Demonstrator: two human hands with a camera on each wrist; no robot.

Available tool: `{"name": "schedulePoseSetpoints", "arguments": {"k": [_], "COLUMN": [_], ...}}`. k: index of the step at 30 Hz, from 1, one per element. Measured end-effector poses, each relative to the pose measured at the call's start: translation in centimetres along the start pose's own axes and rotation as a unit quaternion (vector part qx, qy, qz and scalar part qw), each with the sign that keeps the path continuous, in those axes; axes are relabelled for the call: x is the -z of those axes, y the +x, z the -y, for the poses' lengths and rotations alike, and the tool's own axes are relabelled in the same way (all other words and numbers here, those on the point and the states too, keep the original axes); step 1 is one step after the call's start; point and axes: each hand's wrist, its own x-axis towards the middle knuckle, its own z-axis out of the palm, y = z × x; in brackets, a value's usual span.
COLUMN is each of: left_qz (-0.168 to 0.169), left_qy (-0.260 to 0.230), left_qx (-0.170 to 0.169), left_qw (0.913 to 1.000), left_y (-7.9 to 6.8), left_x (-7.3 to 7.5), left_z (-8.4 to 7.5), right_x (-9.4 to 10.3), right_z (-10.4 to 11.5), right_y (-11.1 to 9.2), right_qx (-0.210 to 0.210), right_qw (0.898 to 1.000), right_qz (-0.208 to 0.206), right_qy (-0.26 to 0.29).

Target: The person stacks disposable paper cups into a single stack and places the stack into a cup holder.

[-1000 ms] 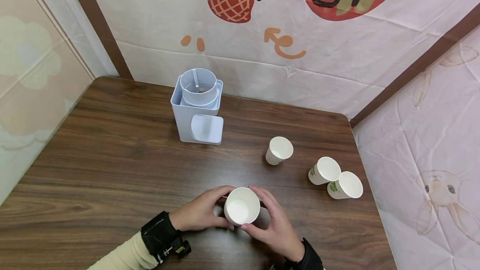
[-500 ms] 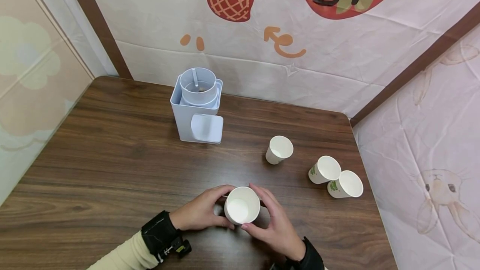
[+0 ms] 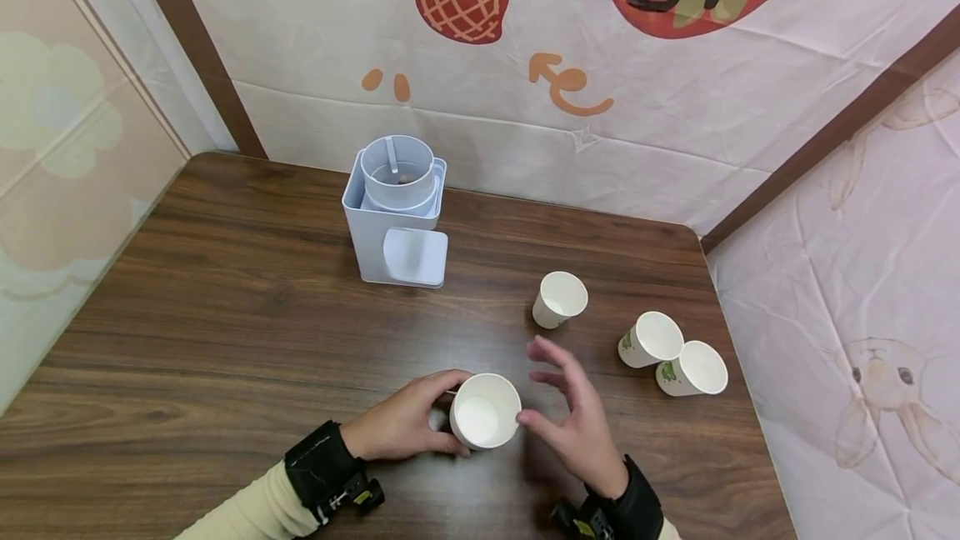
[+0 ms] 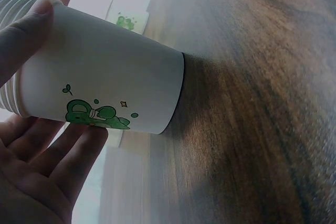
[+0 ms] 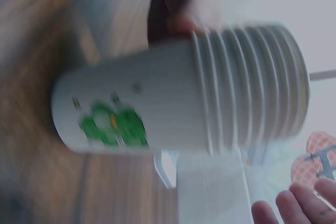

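Observation:
A stack of nested white paper cups [image 3: 485, 411] with a green cartoon print stands upright on the table near the front. My left hand [image 3: 405, 422] holds it from the left, thumb and fingers curved round its side; the left wrist view shows the thumb by the stacked rims [image 4: 14, 66]. Just right of the stack, my right hand [image 3: 576, 417] has its fingers spread and loosely bent, holding nothing. In the right wrist view its fingertips [image 5: 294, 205] are apart from the cup stack [image 5: 157, 98], whose several rims show.
Beyond the right hand stands a single paper cup [image 3: 558, 300]. Two more cups, one [image 3: 649, 340] and another [image 3: 692, 369], stand close together near the right edge. At the back left is a pale blue box [image 3: 367, 244] with a round container [image 3: 397, 175] in its top.
The right hand has let go of the cup stack and moved off to the right with its fingers opened. The left hand and the stack have stayed in place.

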Motion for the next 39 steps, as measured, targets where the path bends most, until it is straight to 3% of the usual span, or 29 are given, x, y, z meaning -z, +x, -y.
{"name": "schedulePoseSetpoints", "arguments": {"k": [8,14,21,30,39], "left_qz": [0.002,0.002,0.002,0.004,0.003], "left_qy": [-0.005,-0.001,-0.009,-0.004,-0.005], "left_qx": [0.000,0.005,0.007,-0.002,-0.004], "left_qw": [1.0000,1.0000,0.9999,1.0000,1.0000], "left_y": [-0.1,-0.1,-0.2,-0.1,-0.2], "left_x": [0.0,0.0,0.0,0.0,0.0], "left_z": [-0.1,0.1,-0.1,0.1,0.0], "right_x": [2.1,2.5,2.8,2.6,2.0], "right_z": [-1.0,-0.8,-3.7,-6.9,-8.0], "right_y": [2.2,3.9,4.9,5.7,6.0], "right_qx": [0.005,-0.027,-0.068,-0.168,-0.202], "right_qw": [0.994,0.988,0.982,0.972,0.964], "right_qz": [-0.107,-0.147,-0.161,-0.162,-0.175], "right_qy": [-0.014,-0.040,-0.075,-0.027,-0.013]}}
